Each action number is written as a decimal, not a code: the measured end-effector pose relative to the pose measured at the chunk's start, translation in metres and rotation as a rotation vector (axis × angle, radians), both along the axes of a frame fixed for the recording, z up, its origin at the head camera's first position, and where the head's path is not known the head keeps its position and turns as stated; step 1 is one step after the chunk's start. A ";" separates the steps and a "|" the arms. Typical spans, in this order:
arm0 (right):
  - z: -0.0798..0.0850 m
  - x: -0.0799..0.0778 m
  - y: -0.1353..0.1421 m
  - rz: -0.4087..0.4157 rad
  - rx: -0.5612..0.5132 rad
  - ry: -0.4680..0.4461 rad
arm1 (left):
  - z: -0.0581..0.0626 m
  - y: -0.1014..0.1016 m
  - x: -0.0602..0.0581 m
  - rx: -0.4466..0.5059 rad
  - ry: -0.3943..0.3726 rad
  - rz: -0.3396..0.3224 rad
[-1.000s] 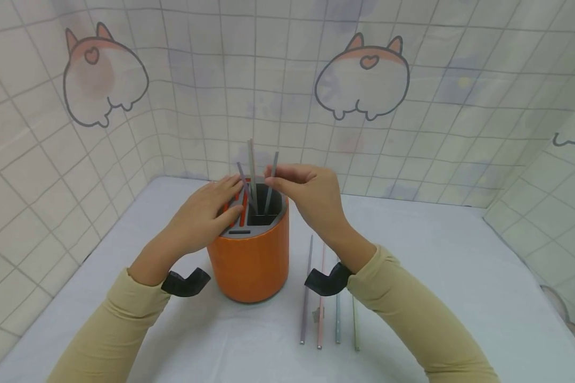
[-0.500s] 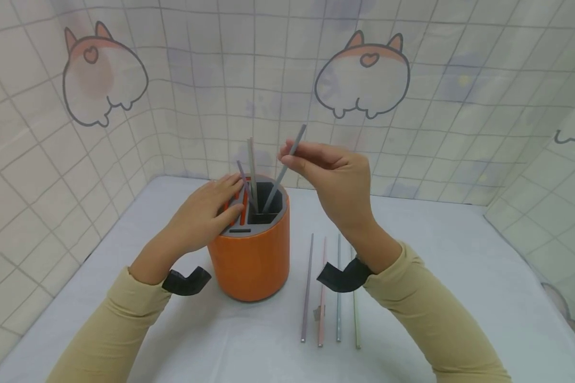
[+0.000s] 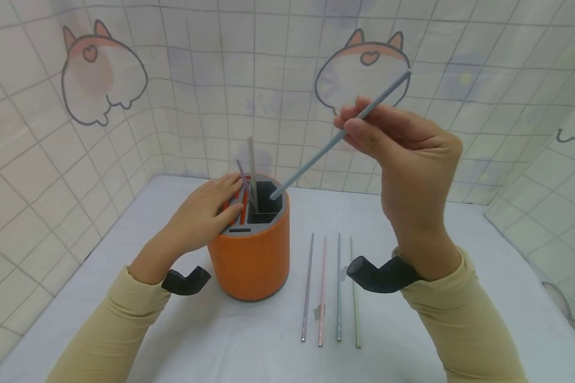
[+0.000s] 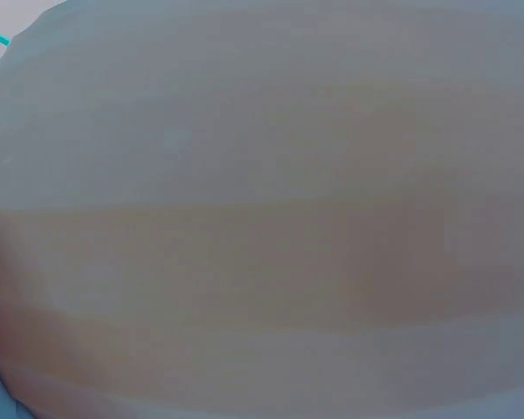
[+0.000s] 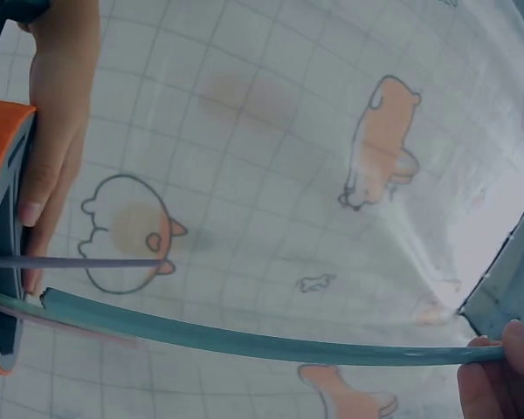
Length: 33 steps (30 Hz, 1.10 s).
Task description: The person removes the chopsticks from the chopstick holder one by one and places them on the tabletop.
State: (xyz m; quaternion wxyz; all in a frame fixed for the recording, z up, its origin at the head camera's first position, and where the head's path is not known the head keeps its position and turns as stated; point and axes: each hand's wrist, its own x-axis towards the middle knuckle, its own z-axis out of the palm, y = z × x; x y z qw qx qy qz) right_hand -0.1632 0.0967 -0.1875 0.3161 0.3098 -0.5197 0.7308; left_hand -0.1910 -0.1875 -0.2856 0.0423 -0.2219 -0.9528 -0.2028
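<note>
My right hand (image 3: 412, 165) pinches a thin blue stick (image 3: 311, 162) between thumb and fingers near its upper part. The stick slants down to the left, its low end just above the open compartment of an orange desk organizer (image 3: 249, 266). In the right wrist view that end of the blue stick (image 5: 271, 343) is clear of the rim. My left hand (image 3: 196, 213) rests on the organizer's grey slotted top, fingers extended. A purple stick (image 3: 240, 169) and pale sticks (image 3: 251, 159) stand inside the compartment. A blurred close surface fills the left wrist view.
On the white tablecloth (image 3: 412, 223), right of the organizer, lie a purple stick (image 3: 307, 292), a pink stick (image 3: 322, 298), a blue stick (image 3: 339, 292) and a green stick (image 3: 356, 303), side by side. A gridded curtain (image 3: 278, 69) hangs behind.
My right hand has moved up and to the right, drawing the blue stick out of the organizer and tilting it. My left hand has stayed on the organizer's top.
</note>
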 end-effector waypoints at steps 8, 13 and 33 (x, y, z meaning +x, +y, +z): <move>0.006 0.007 0.018 -0.017 -0.144 -0.059 | 0.000 -0.005 0.001 -0.010 0.005 0.010; 0.000 0.007 0.030 0.024 -0.147 -0.166 | -0.001 -0.007 0.003 -0.010 0.008 0.015; -0.076 -0.030 0.093 0.038 0.333 -0.704 | 0.003 -0.005 0.007 -0.002 0.006 0.004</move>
